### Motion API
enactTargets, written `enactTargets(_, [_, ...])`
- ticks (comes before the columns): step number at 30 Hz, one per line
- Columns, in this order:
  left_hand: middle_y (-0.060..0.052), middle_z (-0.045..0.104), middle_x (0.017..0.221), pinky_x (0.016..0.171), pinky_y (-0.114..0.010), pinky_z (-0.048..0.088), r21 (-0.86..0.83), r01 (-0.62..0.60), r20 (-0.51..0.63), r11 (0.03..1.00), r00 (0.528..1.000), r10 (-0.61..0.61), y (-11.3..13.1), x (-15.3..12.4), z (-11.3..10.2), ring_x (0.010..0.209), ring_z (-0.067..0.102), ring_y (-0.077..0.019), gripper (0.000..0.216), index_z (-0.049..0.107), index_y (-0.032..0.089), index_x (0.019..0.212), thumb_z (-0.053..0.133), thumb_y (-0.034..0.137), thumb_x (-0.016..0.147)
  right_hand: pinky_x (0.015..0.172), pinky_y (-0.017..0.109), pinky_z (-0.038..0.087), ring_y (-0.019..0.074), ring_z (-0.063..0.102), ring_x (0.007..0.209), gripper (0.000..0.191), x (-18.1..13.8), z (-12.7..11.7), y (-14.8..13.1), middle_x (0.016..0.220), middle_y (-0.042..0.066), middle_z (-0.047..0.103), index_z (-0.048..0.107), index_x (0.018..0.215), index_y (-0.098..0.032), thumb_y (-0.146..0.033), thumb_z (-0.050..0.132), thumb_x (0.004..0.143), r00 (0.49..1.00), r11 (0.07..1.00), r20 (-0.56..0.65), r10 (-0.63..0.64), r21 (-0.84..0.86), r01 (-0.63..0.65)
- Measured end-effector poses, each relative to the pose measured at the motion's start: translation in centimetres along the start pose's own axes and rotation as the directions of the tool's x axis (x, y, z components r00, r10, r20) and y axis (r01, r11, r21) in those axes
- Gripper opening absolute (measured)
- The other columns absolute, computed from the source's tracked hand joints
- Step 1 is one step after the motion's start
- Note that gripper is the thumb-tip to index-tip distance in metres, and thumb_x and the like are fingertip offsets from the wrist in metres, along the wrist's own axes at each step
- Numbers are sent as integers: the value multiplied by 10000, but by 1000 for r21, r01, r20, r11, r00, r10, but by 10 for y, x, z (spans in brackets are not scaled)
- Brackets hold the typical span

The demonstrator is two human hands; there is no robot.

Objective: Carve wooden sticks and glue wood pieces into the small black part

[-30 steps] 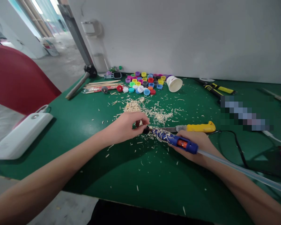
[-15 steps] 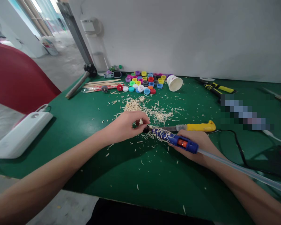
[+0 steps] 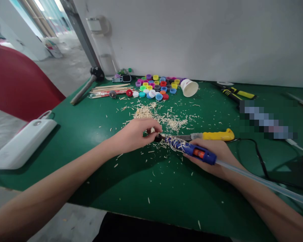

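Note:
My right hand (image 3: 214, 158) grips a blue glue gun (image 3: 192, 150) with a clear glue stick (image 3: 262, 183) trailing out of its back; the gun's nose points left and is smeared with wood shavings. My left hand (image 3: 136, 134) is closed in a pinch around a small dark and red object (image 3: 154, 134) right at the gun's tip. Both hands rest low over the green table (image 3: 91, 134), among scattered wood shavings (image 3: 164, 119).
A yellow-handled knife (image 3: 209, 135) lies just behind the gun. Several coloured bottle caps (image 3: 155, 87), a tipped white paper cup (image 3: 189, 88), wooden sticks (image 3: 111, 90) and a hammer (image 3: 87, 85) sit at the back. A white power bank (image 3: 22, 139) lies left; black cables (image 3: 260, 158) right.
Both hands and the glue gun stay in nearly the same spot; only the view shifts slightly.

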State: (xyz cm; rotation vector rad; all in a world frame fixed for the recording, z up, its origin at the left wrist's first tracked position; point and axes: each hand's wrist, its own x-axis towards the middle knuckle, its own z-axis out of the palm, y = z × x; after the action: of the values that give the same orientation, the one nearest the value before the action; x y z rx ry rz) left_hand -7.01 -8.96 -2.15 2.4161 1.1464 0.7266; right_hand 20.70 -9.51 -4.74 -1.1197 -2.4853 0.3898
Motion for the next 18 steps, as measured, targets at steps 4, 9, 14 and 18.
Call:
enactTargets(4, [-8,662,908,686,-222,478,14,-13,-5,1000,1000,14,0,0,1,755,588,-89,170,631,197,942,491,162,853,536,251,441,130,600,599,145,0,1,2,713,-5,670,629,838,-225,-334,629,744,1000,1000,8,-14,-5,14])
enactTargets(9, [-19,665,929,704,-236,485,19,-13,5,1000,1000,13,0,-1,1,786,598,-104,196,638,197,961,476,165,855,513,256,434,136,592,574,145,2,2,2,680,-2,660,632,807,-218,-346,621,741,1000,1000,24,10,-9,-10])
enactTargets(14, [-20,666,925,706,-237,483,19,-19,7,1000,1000,18,1,-1,0,791,599,-104,189,639,195,948,476,165,855,489,254,417,136,576,544,131,2,2,2,635,-5,638,612,747,-214,-344,624,738,999,999,20,25,-36,-24])
enactTargets(18, [-13,665,932,710,-233,480,19,-21,1,1000,1000,21,0,0,1,799,597,-100,197,636,197,951,479,143,846,483,249,411,128,563,536,141,0,2,4,624,-9,627,596,723,-213,-349,626,744,1000,999,24,19,-51,-18])
